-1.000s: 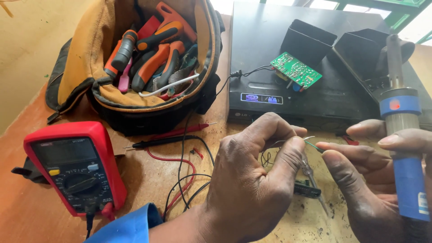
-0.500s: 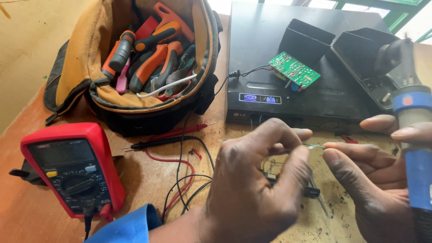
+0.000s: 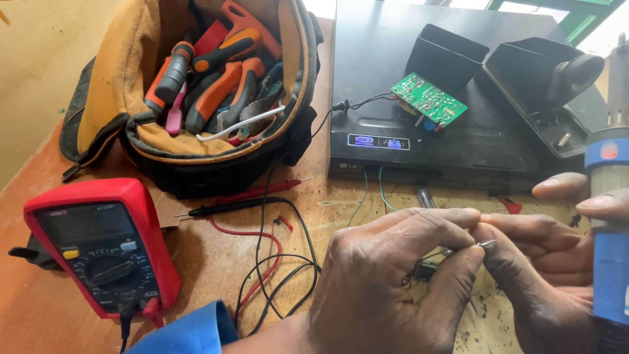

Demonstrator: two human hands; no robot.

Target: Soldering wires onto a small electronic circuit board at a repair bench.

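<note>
On wooden bench [image 3: 216, 262], beside red multimeter [image 3: 98, 246]: left hand [image 3: 400, 282] pinched shut on thin solder wire [image 3: 486, 244]; right hand [image 3: 557, 262] pinching same wire, gripping blue soldering iron [image 3: 609, 229].

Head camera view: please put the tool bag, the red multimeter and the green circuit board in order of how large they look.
1. Tool bag, clearly largest.
2. Red multimeter; it lies nearer the camera, which enlarges it.
3. Green circuit board, smallest and farthest.

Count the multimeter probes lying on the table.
2: a red probe beside the tool bag, and a black probe just below it. Neither hand touches them.
</note>
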